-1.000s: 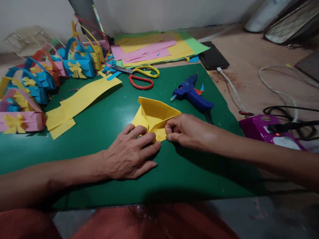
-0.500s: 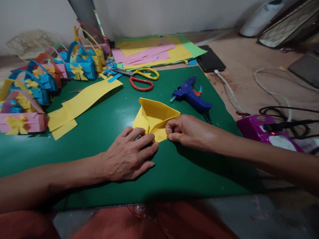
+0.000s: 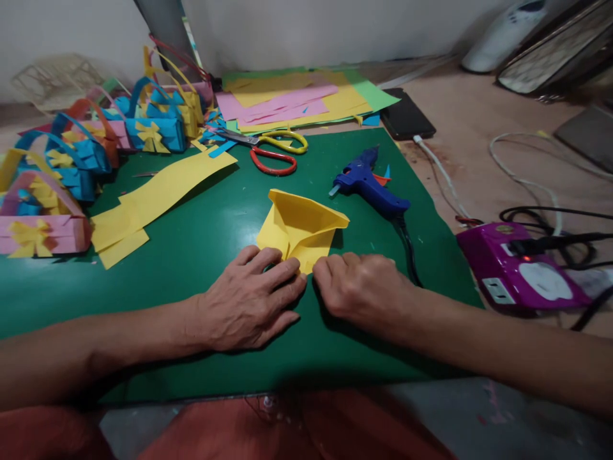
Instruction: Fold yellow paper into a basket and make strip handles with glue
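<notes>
A folded piece of yellow paper (image 3: 306, 217) stands partly open on the green mat (image 3: 205, 223), its pocket facing up and its near edge flattened. My left hand (image 3: 253, 297) lies over its near left part with fingers stretched and slightly apart, pressing it down. Against the near right corner of the paper, my right hand (image 3: 357, 284) rests closed in a fist, knuckles up. Its fingertips are hidden, so I cannot tell whether they pinch the paper. Beyond the right hand lies a blue glue gun (image 3: 371, 185).
Scissors (image 3: 272, 150), yellow strips (image 3: 158, 198) and small paper baskets (image 3: 45, 233) are at the left and back. Coloured sheets (image 3: 297, 96) lie behind, beside a phone (image 3: 407, 115). A purple power outlet box (image 3: 517, 268) with cables is at the right.
My right hand has slid down and closer to me, from the paper's right side to its near corner, its fingers curling into a fist. The left hand has hardly moved.
</notes>
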`<action>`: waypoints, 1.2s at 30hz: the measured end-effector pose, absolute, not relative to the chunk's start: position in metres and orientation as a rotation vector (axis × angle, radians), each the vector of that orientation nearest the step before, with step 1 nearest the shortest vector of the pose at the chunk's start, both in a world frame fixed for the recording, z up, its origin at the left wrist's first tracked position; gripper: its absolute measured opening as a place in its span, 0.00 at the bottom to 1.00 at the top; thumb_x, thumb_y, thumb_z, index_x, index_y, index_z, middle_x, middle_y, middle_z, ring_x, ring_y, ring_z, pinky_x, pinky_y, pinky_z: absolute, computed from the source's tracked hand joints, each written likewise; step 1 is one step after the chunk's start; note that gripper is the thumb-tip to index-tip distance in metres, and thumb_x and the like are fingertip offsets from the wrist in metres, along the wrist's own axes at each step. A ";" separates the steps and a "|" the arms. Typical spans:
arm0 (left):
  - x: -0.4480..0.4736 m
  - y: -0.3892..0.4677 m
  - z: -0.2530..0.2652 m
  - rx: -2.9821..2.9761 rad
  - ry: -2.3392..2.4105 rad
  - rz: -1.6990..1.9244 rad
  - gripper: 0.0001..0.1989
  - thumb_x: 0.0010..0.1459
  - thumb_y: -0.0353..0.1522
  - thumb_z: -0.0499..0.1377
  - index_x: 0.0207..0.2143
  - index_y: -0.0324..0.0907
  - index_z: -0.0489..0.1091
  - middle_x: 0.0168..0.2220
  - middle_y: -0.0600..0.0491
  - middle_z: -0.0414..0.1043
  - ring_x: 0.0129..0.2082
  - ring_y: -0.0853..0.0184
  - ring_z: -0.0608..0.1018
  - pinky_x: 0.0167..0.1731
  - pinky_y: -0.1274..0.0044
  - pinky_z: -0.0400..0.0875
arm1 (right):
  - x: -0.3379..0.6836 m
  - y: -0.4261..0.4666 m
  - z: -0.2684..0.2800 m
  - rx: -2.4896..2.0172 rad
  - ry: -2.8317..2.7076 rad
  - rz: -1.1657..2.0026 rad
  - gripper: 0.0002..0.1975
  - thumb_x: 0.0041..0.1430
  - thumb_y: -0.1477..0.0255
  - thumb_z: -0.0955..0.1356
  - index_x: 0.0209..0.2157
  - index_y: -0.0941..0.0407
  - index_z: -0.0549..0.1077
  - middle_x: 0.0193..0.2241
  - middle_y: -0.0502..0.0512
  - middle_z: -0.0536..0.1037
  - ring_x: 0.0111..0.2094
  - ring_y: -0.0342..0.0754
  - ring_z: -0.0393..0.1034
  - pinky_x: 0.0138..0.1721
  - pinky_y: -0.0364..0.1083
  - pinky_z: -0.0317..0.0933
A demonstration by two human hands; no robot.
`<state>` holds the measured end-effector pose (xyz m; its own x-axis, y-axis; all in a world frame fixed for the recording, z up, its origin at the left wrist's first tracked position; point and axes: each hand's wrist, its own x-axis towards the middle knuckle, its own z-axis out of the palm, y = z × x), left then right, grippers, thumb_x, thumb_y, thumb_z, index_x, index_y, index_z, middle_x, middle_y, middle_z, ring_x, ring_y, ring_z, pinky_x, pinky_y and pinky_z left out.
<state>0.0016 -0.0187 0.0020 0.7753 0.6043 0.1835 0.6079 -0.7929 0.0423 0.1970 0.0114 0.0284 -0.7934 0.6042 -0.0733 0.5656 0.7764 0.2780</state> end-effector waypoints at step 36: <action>0.005 -0.021 0.005 -2.959 -1.025 -0.236 0.20 0.61 0.41 0.48 0.49 0.39 0.63 0.48 0.45 0.66 0.45 0.55 0.66 0.42 0.63 0.59 | 0.193 0.024 0.018 1.427 2.642 0.136 0.17 0.62 0.67 0.57 0.32 0.58 0.73 0.22 0.58 0.77 0.22 0.48 0.67 0.21 0.46 0.36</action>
<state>0.0053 -0.0207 0.0048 0.7757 0.6149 0.1423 0.6151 -0.7870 0.0480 0.1927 0.0245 0.0178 -0.5421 0.8369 -0.0755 0.8247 0.5471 0.1433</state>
